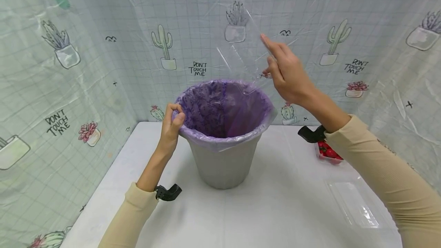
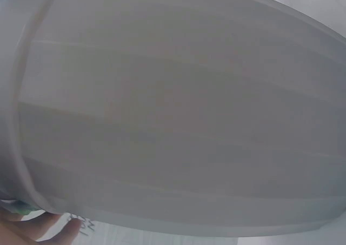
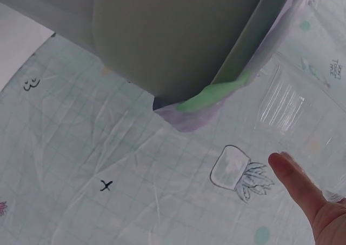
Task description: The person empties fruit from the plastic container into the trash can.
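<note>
A grey trash bin (image 1: 224,163) stands upright on the white table, lined with a purple bag (image 1: 241,114) folded over its rim. My left hand (image 1: 172,119) grips the near left of the rim, fingers and thumb curled over bag and edge. In the left wrist view the bin's wall (image 2: 178,110) fills most of the picture. Above the bin's right back side, my right hand (image 1: 287,74) holds a clear plastic container (image 3: 281,110), index finger extended. Its transparent edges are hard to make out, and the hand's grip is partly hidden.
On the right of the table (image 1: 282,209) is a clear box of red fruit (image 1: 329,153), partly behind the right forearm. A flat clear plastic piece (image 1: 355,204) lies in front of it. A cactus-printed plastic sheet (image 1: 131,10) walls the back and sides.
</note>
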{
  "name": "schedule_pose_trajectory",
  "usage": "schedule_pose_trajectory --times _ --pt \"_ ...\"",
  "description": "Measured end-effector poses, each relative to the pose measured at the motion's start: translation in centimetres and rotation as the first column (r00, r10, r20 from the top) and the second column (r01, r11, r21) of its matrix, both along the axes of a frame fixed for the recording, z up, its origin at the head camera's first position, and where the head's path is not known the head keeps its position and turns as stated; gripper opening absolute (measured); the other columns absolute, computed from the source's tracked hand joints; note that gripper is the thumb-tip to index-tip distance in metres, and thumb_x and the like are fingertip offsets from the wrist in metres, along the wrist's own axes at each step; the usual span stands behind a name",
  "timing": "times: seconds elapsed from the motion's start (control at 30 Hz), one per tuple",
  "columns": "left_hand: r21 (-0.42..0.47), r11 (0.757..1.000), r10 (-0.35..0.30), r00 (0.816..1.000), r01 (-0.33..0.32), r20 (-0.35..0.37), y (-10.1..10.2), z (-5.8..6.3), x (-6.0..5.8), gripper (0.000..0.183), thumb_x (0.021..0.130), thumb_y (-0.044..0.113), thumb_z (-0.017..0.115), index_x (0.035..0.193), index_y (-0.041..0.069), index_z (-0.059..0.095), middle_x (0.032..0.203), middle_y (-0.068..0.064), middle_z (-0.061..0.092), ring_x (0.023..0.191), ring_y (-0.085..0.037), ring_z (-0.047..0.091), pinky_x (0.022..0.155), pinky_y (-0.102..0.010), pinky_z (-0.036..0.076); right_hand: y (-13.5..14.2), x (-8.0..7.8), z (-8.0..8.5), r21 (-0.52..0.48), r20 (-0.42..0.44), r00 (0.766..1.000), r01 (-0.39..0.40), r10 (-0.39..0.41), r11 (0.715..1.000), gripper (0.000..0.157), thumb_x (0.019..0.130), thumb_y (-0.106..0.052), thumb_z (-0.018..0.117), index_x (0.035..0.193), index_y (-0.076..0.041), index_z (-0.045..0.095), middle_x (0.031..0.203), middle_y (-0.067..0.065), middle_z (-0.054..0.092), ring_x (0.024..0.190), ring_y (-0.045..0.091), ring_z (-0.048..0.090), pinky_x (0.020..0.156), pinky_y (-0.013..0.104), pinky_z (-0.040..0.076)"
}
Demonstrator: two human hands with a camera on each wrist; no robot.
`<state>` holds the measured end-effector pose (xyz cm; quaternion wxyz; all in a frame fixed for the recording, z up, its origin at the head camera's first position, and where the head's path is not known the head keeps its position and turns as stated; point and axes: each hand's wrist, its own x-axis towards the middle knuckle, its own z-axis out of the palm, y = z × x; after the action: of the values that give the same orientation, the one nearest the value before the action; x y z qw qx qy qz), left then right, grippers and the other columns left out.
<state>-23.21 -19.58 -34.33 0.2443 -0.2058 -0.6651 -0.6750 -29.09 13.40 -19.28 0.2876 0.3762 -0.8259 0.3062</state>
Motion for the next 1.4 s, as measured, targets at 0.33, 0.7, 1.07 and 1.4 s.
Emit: schedule_pose_trajectory --times 0.33,0.7,1.07,1.4 --pt "-0.002 1.0 0.003 1.0 -0.003 -0.002 0.0 0.1 0.1 0.011 0.092 0.028 0.052 0.1 0.025 0.046 0.097 0.007 0.041 0.094 -0.011 0.038 0.085 -0.027 0.028 2.0 0.2 -0.3 -0.025 0.06 0.997 0.054 -0.052 0.998 0.053 0.111 -0.02 0.03 0.164 -0.025 0.026 0.155 0.016 0.044 0.094 0.033 0.074 0.086 0.033 0.046" --pt "-0.009 1.0 0.002 1.0 -0.002 0.006 0.0 0.1 0.1 0.011 0.093 0.029 0.052 0.101 0.025 0.046 0.097 0.007 0.04 0.094 -0.012 0.037 0.085 -0.027 0.028 4.8 -0.2 -1.2 -0.077 0.096 0.989 0.12 -0.113 0.99 0.053 0.111 -0.023 0.029 0.163 -0.032 0.024 0.16 0.014 0.04 0.096 0.04 0.073 0.103 0.047 0.04" --pt "0.004 1.0 0.0 1.0 0.0 -0.001 0.0 0.0 0.0 0.01 0.093 0.027 0.051 0.101 0.025 0.047 0.098 0.008 0.041 0.095 -0.011 0.038 0.086 -0.027 0.028 7.9 -0.5 -2.6 -0.083 0.122 0.974 0.203 -0.192 0.976 0.053 0.111 -0.025 0.029 0.164 -0.033 0.023 0.156 0.015 0.046 0.081 -0.007 0.068 0.079 0.012 0.042" --pt "0.013 1.0 -0.005 1.0 0.005 -0.006 0.1 0.1 -0.1 0.009 0.092 0.026 0.051 0.1 0.025 0.047 0.097 0.008 0.041 0.094 -0.011 0.038 0.085 -0.026 0.028 9.9 -0.8 -4.8 -0.051 0.152 0.955 0.264 -0.254 0.963 0.054 0.111 -0.029 0.029 0.164 -0.036 0.02 0.155 0.016 0.046 0.084 0.012 0.074 0.083 0.007 0.04"
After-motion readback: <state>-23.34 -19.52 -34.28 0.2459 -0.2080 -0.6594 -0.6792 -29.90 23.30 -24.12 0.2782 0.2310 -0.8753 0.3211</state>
